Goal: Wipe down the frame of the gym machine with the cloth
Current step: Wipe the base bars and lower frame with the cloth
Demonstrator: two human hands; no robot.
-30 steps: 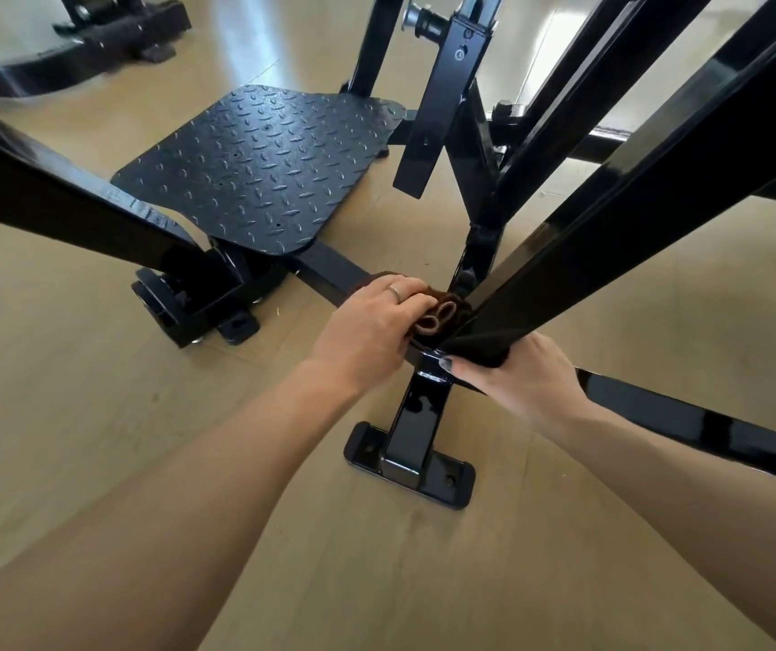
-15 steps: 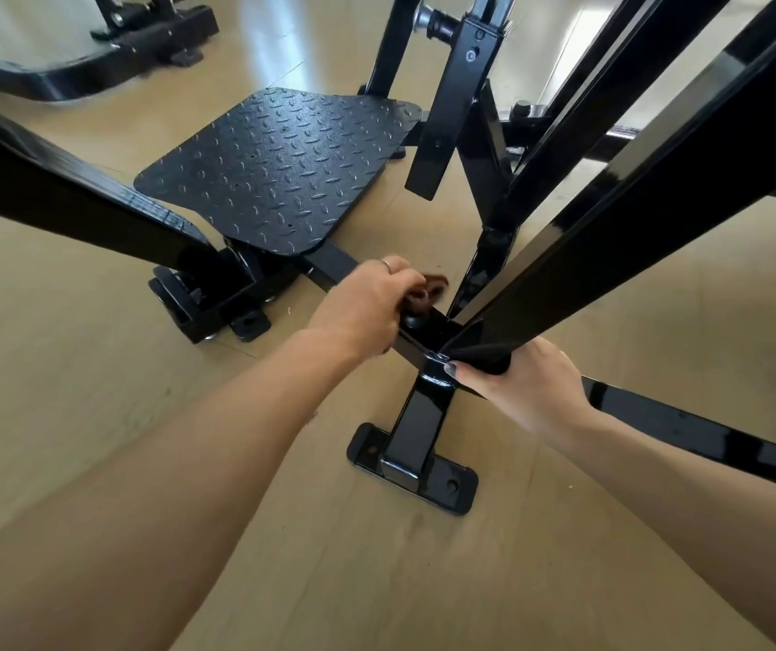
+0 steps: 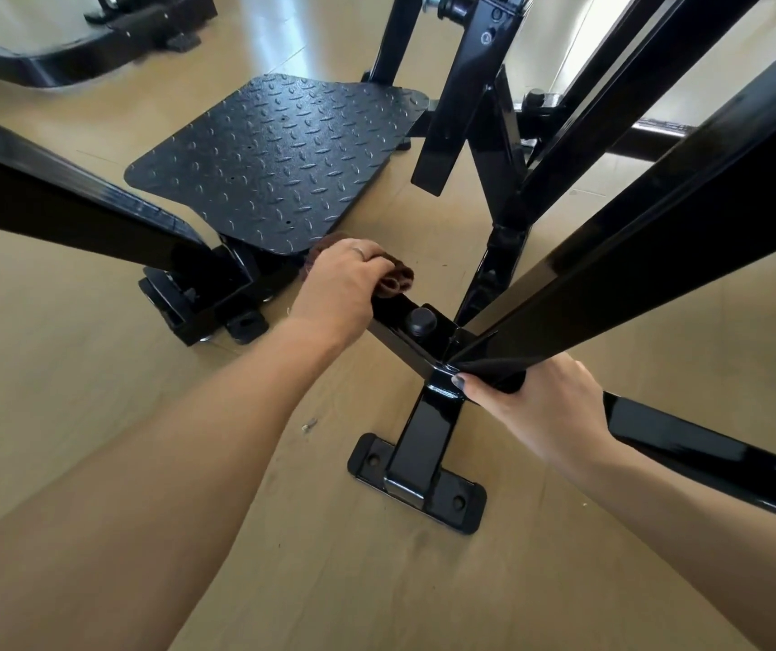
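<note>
- Head cam, the only view: left hand (image 3: 344, 284) has its fingers curled round the brown cloth (image 3: 393, 279), bunched up and pressed on the low black crossbar (image 3: 400, 338) of the frame, just near of the tread plate (image 3: 278, 162).
- Right hand (image 3: 536, 406) is bracing at the joint where the big slanted beam (image 3: 658, 256) meets the crossbar. One dark-painted fingertip shows by the weld; the other fingers tuck under the beam, so I can't tell exactly how they lie, but it looks like a grip.
- Step, I'd say: mid-wipe along that crossbar. Next up probably means dragging the cloth along the bar and working round the round black knob (image 3: 421, 320) sitting on top, near right of the cloth.
- In the way: the plate's near edge overhangs the far end of the bar, and the left-hand beam (image 3: 71, 204) plus its foot bracket (image 3: 198, 303) crowd that side.
- Also around: bolted floor foot (image 3: 416, 486) below the joint, upright posts at the far right, another machine's base (image 3: 48, 63) far left, wooden floor (image 3: 95, 415) with a few crumbs.
</note>
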